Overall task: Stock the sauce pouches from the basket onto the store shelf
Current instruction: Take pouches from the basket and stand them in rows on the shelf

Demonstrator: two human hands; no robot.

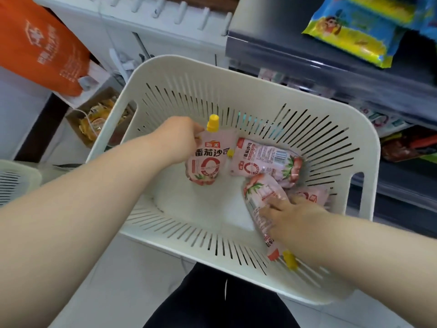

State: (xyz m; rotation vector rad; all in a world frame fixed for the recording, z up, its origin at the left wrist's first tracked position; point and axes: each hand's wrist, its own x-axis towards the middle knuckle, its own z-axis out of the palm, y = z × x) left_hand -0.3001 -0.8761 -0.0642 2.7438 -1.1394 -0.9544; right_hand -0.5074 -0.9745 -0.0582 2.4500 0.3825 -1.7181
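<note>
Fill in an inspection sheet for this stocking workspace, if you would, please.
Surface: pale floor; what the basket rests on is hidden.
Job's things: white slotted basket holds four visible sauce pouches: upright pouch, flat pouch, near pouch, fourth pouch partly hidden; shelf at right.
Clutter: orange bag, cardboard box of yellow packets, second basket.
Grippers: left hand grips the upright pouch below its yellow cap; right hand lies on the near pouch, grip unclear.
Cables: thin white cord over the cardboard box.
Surroundings: snack packets on the shelf.
</note>
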